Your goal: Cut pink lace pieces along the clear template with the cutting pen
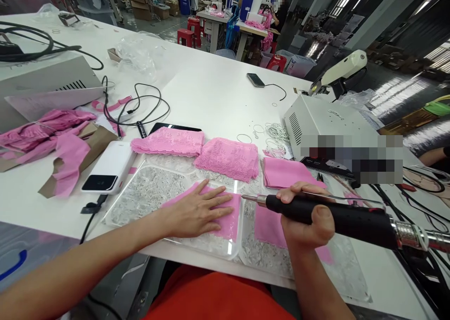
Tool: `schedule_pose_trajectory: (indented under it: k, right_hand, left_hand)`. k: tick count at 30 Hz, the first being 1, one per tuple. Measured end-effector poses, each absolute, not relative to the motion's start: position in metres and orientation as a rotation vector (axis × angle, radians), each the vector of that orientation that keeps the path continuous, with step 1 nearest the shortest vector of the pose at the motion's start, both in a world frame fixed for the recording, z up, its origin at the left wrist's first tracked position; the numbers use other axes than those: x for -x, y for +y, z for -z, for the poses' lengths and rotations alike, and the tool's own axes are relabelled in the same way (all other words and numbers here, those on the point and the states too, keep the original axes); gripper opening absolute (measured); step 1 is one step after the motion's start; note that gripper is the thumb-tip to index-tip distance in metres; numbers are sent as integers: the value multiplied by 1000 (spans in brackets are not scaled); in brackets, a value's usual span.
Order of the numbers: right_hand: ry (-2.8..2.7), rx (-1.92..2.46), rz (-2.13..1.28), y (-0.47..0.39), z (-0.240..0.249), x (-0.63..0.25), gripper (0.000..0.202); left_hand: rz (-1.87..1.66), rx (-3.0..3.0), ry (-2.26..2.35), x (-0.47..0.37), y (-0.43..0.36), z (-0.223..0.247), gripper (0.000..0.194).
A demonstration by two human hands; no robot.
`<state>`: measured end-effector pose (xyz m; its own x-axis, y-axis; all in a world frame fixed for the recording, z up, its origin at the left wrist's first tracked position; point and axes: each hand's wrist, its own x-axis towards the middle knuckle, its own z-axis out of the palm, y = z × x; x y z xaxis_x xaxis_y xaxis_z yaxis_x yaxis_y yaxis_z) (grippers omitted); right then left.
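The left hand (206,209) is laid flat with its fingers spread, and a pink fabric piece (228,228) is pressed beneath it on a mottled plate (147,188) at the front of the worktop (207,106). A black tool (337,217) is gripped in the right hand (309,221), its slim metal tip pointed left, close to the right edge of that piece; whether contact is made cannot be told. A 2nd pink piece (267,226) is partly hidden by the right hand. Along the far edge of the plate, 2 folded lace bundles (228,158) are set side by side, with a plain pink stack (290,172) placed to their right.
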<state>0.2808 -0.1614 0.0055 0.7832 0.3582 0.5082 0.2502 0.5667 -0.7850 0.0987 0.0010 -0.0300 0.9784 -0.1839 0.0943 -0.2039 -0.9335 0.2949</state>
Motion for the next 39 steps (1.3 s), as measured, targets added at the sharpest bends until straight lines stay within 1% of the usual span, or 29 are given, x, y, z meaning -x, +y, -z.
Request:
schedule_pose_trajectory:
  k: [14,22,30,34,39]
  right_hand:
    - [-670,1052,-55,-157,-1,-278,20]
    - [-737,1074,-34,-160,1,-278,11]
    - [-702,1049,-4,-158,-6,-279,17]
    - [-665,1036,-36,-154,-14,-275,18]
    - [-681,1026,-112,-139,-17,-261,16]
  left_hand:
    - [-78,-2790,-270,-99,0,29,48]
    - [-62,-2815,-284,-98,0,28,48]
    - [-75,-2806,-258,-94,1,19,49]
    - [-141,-2857,-105,-74,12,13,45]
    - [-274,-2926,83,-36,23,24,39]
